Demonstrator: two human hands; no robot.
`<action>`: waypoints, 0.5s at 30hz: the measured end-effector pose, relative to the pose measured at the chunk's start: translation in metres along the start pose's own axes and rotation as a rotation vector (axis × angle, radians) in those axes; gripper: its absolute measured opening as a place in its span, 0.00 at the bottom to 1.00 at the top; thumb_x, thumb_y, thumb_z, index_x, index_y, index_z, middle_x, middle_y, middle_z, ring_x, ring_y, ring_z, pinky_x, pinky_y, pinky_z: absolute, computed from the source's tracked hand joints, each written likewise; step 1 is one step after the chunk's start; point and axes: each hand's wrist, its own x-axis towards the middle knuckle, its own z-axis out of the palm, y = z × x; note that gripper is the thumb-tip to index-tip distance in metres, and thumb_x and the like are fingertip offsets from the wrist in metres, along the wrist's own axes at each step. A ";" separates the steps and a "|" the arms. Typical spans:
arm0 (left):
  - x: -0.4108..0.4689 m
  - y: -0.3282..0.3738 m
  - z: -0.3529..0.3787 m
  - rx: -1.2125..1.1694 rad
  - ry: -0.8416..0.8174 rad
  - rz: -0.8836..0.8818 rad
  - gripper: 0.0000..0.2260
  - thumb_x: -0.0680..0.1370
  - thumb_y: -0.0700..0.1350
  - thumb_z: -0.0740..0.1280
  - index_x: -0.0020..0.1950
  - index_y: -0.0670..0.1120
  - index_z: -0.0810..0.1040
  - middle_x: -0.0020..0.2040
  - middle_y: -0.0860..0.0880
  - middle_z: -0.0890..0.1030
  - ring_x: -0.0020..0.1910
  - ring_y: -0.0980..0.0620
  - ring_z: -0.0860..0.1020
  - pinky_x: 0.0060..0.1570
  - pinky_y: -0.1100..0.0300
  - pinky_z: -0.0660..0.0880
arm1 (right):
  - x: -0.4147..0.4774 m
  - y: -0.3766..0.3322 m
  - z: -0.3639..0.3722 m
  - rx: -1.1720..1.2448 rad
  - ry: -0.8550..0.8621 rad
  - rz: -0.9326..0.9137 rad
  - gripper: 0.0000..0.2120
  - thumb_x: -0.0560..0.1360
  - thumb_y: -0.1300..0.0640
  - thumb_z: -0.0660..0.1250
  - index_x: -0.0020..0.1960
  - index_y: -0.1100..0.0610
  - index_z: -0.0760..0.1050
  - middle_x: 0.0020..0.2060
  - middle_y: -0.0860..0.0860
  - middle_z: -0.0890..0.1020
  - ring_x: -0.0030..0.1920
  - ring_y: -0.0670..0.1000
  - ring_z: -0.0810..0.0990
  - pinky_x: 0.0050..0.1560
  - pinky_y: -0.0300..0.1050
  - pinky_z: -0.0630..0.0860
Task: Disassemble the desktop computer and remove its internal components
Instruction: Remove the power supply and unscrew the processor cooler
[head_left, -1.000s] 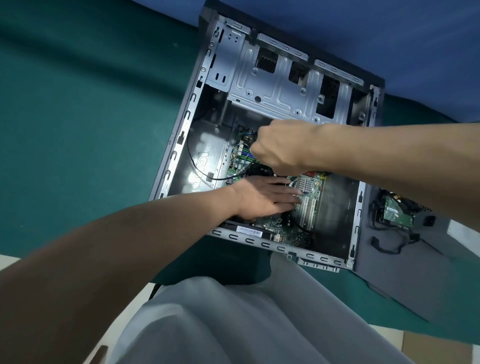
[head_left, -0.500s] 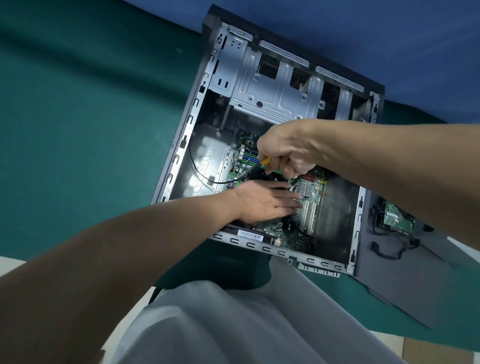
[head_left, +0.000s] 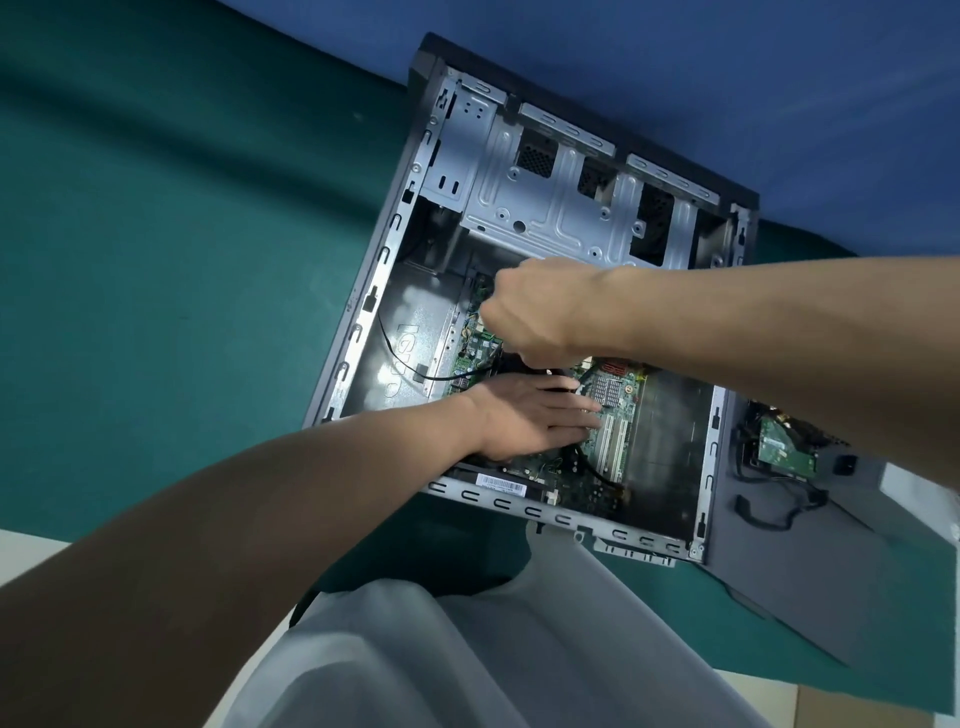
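— What has changed for us?
— Our right grip (head_left: 535, 312) has slid slightly toward the far end of the case. The yellow tip that showed under it half a second ago is gone from sight. Our left grip (head_left: 524, 415) has stayed put.
— What's hidden?
— Whatever the right one's curled fingers hold; we cannot tell.
— And the left?
— Flat, fingers straight, pressing on the circuit board (head_left: 615, 410) inside the open computer case (head_left: 363, 312), which lies on the green desk (head_left: 182, 260).
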 end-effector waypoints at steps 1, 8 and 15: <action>0.000 0.000 -0.001 -0.009 -0.006 -0.005 0.27 0.81 0.39 0.54 0.79 0.46 0.49 0.80 0.48 0.46 0.78 0.49 0.43 0.74 0.52 0.39 | 0.000 0.001 0.002 0.110 0.014 0.060 0.18 0.76 0.58 0.62 0.31 0.60 0.62 0.26 0.53 0.66 0.27 0.53 0.67 0.26 0.40 0.62; -0.004 0.002 -0.003 -0.048 0.018 -0.049 0.26 0.80 0.41 0.49 0.79 0.49 0.52 0.80 0.51 0.48 0.78 0.51 0.46 0.76 0.53 0.42 | 0.007 0.003 0.010 1.234 -0.373 0.860 0.14 0.81 0.60 0.52 0.50 0.69 0.73 0.29 0.52 0.68 0.19 0.47 0.56 0.20 0.33 0.52; -0.001 0.002 0.003 0.008 0.025 -0.019 0.30 0.79 0.37 0.60 0.79 0.45 0.52 0.80 0.48 0.48 0.78 0.49 0.44 0.74 0.51 0.39 | 0.000 -0.004 0.001 0.511 -0.170 0.401 0.10 0.77 0.62 0.58 0.39 0.62 0.72 0.36 0.55 0.74 0.30 0.50 0.69 0.30 0.43 0.67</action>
